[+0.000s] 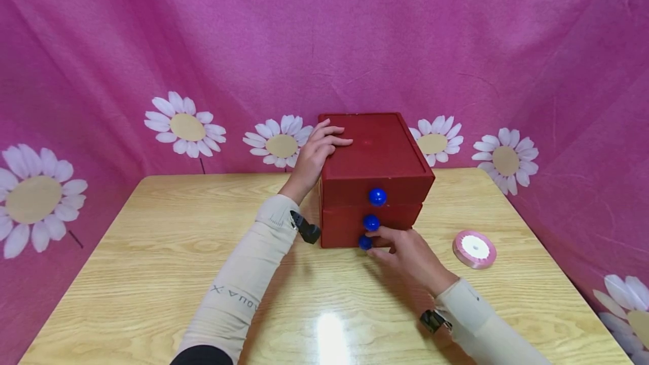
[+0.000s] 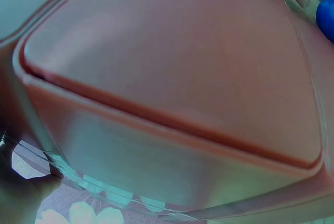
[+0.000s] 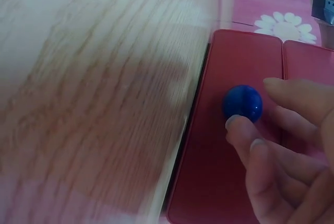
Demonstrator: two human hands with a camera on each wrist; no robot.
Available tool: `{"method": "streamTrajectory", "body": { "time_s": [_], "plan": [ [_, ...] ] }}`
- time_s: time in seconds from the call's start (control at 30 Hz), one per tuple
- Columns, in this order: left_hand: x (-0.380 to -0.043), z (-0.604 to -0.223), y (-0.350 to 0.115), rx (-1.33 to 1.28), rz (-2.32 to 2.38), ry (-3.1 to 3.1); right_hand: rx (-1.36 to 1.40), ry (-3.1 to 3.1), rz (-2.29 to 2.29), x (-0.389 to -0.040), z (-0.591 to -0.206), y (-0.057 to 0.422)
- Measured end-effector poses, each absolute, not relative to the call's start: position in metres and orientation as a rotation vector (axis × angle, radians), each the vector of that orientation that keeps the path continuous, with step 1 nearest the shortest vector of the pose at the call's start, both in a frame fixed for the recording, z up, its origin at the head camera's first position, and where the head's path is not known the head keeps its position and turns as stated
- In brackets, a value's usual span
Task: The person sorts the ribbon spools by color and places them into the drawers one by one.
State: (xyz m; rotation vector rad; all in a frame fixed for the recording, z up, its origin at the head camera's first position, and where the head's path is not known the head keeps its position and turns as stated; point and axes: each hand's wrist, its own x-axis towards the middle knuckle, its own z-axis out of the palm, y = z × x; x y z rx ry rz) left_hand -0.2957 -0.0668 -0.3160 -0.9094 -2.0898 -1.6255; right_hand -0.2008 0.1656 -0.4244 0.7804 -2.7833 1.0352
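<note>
A red drawer box [image 1: 372,148] with several blue round knobs down its front stands on the wooden table. My left hand [image 1: 318,148] rests on its top left edge, fingers spread over the lid. Around the lowest blue knob [image 3: 242,103] are the fingers of my right hand [image 1: 408,252]. One fingertip overlaps the knob's lower edge in the right wrist view, while another finger stands a little apart from it. Above sit the middle knob [image 1: 371,222] and the top knob [image 1: 377,196]. The drawer fronts look closed.
A roll of pink ribbon [image 1: 474,249] lies on the table [image 1: 167,263], to the right of my right hand. Behind the table hangs a pink cloth [image 1: 304,44] with white daisies, close to the back of the box.
</note>
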Motion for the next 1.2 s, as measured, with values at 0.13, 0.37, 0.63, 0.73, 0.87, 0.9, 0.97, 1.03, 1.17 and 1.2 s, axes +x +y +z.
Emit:
{"method": "streamTrajectory", "body": {
  "time_s": [0.13, 0.37, 0.63, 0.73, 0.87, 0.9, 0.97, 1.03, 1.17, 1.2],
  "plan": [
    [-0.2955, -0.3158, -0.0671, -0.909, -1.627, -2.097, 0.800, -2.809, 1.030, -0.2014, -0.4235, 0.1650],
    [-0.2950, -0.3144, -0.0671, -0.914, -1.616, -2.091, 0.835, -2.812, 0.978, -0.2055, -0.4266, 0.1621],
    [-0.2947, -0.3142, -0.0671, -0.924, -1.612, -2.087, 0.831, -2.835, 0.873, -0.2084, -0.4313, 0.1608],
    [-0.2947, -0.3144, -0.0670, -0.918, -1.614, -2.093, 0.827, -2.836, 0.880, -0.2085, -0.4319, 0.1605],
    [-0.2957, -0.3149, -0.0672, -0.903, -1.613, -2.104, 0.804, -2.832, 0.893, -0.2084, -0.4309, 0.1591],
    [-0.2958, -0.3149, -0.0670, -0.902, -1.614, -2.104, 0.798, -2.830, 0.894, -0.2083, -0.4306, 0.1589],
    [-0.2960, -0.3149, -0.0671, -0.901, -1.616, -2.105, 0.791, -2.827, 0.892, -0.2083, -0.4300, 0.1584],
    [-0.2953, -0.3147, -0.0671, -0.908, -1.622, -2.099, 0.780, -2.829, 0.888, -0.2079, -0.4302, 0.1581],
    [-0.2956, -0.3157, -0.0673, -0.899, -1.631, -2.107, 0.793, -2.814, 0.871, -0.2078, -0.4316, 0.1578],
    [-0.2957, -0.3156, -0.0673, -0.896, -1.634, -2.109, 0.791, -2.810, 0.874, -0.2078, -0.4320, 0.1578]
  ]
}}
